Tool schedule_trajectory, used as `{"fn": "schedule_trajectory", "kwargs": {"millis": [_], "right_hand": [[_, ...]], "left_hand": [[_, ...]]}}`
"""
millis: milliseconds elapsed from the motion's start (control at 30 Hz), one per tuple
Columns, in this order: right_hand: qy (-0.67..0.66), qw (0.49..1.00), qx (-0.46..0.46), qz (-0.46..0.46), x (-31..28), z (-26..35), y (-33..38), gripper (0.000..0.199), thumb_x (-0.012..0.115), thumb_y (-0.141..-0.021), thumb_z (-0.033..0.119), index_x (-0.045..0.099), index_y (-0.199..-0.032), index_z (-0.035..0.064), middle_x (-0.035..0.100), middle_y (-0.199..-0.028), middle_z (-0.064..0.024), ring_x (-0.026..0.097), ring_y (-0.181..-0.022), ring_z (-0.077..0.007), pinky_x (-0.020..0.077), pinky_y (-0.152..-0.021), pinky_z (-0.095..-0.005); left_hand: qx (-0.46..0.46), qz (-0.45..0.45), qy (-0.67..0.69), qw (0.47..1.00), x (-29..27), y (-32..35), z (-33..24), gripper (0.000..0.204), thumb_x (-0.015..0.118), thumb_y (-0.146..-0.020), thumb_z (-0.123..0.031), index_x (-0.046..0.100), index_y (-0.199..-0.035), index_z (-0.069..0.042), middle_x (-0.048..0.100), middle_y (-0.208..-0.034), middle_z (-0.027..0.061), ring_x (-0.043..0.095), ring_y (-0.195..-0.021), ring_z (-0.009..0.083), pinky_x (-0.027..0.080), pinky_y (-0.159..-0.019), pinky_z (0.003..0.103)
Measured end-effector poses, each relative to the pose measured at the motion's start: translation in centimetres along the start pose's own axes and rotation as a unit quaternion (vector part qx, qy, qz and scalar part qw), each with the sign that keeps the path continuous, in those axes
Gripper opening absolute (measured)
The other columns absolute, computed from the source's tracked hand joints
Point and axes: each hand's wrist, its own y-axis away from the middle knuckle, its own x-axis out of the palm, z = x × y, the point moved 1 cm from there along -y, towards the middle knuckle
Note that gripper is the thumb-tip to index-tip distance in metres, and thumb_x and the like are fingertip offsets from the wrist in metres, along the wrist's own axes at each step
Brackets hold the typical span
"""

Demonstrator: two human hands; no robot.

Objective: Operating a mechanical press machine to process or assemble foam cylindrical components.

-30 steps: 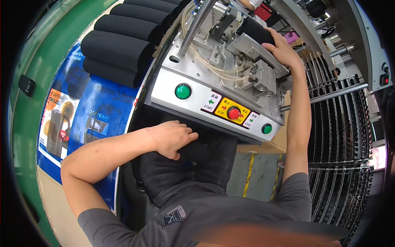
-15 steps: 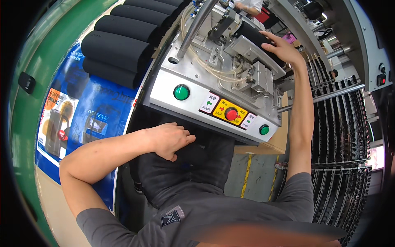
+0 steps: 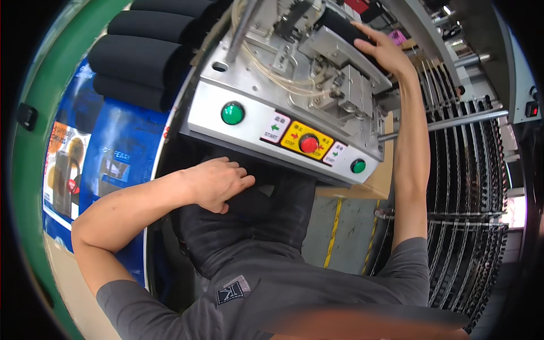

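Resting on the black cylindrical foam roll (image 3: 340,25) seated in the machine's metal fixture (image 3: 334,62), the right hand (image 3: 385,54) has shifted only slightly over the past second; its fingers lie spread flat over the roll, gripping nothing. The left hand (image 3: 218,184) stays loosely curled on the lap, empty. Below the right fingers sits the silver control panel (image 3: 255,122) with green buttons (image 3: 232,113) and a red button (image 3: 309,144), untouched.
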Motion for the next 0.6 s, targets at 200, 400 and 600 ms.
{"fn": "schedule_trajectory", "kwargs": {"millis": [200,400,600], "right_hand": [[0.001,0.994,0.037,0.107,-0.2,-0.7,-1.9,0.063,0.061,-0.106,0.032,0.053,-0.161,0.0020,0.060,-0.161,-0.0167,0.056,-0.144,-0.0355,0.0420,-0.121,-0.0416],[-0.007,0.979,0.174,0.105,0.9,-0.2,-1.8,0.063,0.062,-0.106,0.033,0.053,-0.161,0.0035,0.059,-0.163,-0.0148,0.055,-0.147,-0.0345,0.0413,-0.122,-0.0417],[-0.027,0.987,0.128,0.096,1.8,1.5,1.4,0.055,0.063,-0.104,0.025,0.057,-0.154,0.0019,0.062,-0.155,-0.0155,0.058,-0.140,-0.0329,0.0432,-0.119,-0.0411]], "left_hand": [[-0.007,0.015,0.011,1.000,-1.0,0.1,-0.5,0.062,0.092,-0.072,-0.022,0.067,-0.125,0.000,0.075,-0.116,0.0158,0.072,-0.110,0.0366,0.056,-0.105,0.045],[-0.011,0.015,0.032,0.999,-1.2,-1.0,0.1,0.062,0.091,-0.071,-0.021,0.066,-0.125,0.000,0.074,-0.117,0.0166,0.071,-0.109,0.0377,0.056,-0.103,0.046],[-0.040,-0.002,0.038,0.998,-2.2,-1.1,-0.1,0.070,0.091,-0.068,-0.018,0.063,-0.130,-0.003,0.072,-0.118,0.0169,0.069,-0.110,0.0395,0.055,-0.104,0.046]]}}
